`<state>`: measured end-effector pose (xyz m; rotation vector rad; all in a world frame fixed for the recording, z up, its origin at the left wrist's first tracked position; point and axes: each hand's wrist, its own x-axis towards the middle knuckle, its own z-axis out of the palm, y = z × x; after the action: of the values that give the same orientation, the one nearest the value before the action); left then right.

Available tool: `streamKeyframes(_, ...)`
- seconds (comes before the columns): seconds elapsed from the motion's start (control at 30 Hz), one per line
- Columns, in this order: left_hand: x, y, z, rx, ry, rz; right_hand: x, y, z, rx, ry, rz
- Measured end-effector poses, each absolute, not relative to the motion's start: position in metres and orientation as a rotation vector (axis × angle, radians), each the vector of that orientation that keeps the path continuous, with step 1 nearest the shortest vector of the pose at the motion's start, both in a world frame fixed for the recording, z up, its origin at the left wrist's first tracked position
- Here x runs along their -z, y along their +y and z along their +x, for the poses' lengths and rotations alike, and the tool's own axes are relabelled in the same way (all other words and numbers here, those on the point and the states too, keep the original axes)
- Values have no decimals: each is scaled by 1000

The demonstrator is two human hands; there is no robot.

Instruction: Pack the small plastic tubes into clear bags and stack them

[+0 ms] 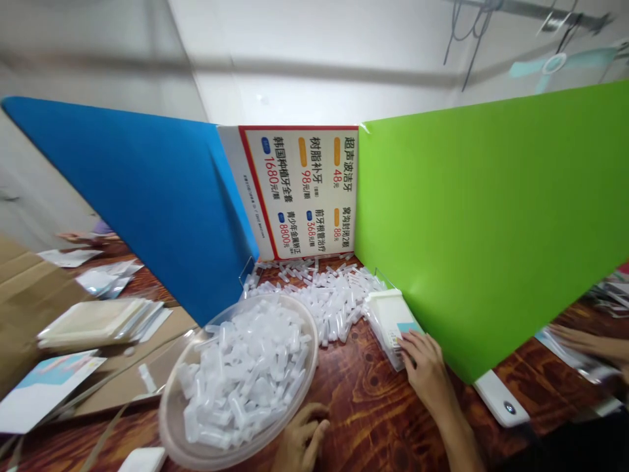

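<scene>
My right hand [426, 367] has its fingers and thumb on the near right edge of a flat white packet [388, 311]. That packet is in clear plastic, has a pale blue printed patch, and lies at the foot of the green panel. My left hand [302, 439] rests at the bottom of the view beside a round translucent bowl [314, 357]. Its fingers are loosely curled with a gap to the thumb, and nothing shows in them. Small white plastic tubes [246, 373] fill the bowl. More loose tubes [334, 295] lie heaped behind it on the table.
A blue panel [162, 196], a printed price board [304, 190] and a green panel [491, 216] stand around the work area. At left lie stacked packets [93, 321] and cardboard [29, 295]. A white device [501, 398] sits at right, near another person's hand [574, 341].
</scene>
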<state>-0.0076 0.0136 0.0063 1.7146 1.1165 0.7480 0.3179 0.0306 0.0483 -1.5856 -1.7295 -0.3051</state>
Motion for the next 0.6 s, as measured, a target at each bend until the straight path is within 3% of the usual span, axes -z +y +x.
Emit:
streamKeyframes(0.23,12,11,18,-922,1032,1096,-46,10,292,456,-1710,-1258)
streamKeyframes(0.33,9,21,43,-894,938,694,-47,-6,247,233,-1893,-1022)
streamKeyframes(0.43,6,33,57,-962,1007,733,-41,-9,209,-26,-2041,-780)
streamKeyframes(0.6,8,35,38,-884,1075,867,-35,41,202,-258,-1741,-1242)
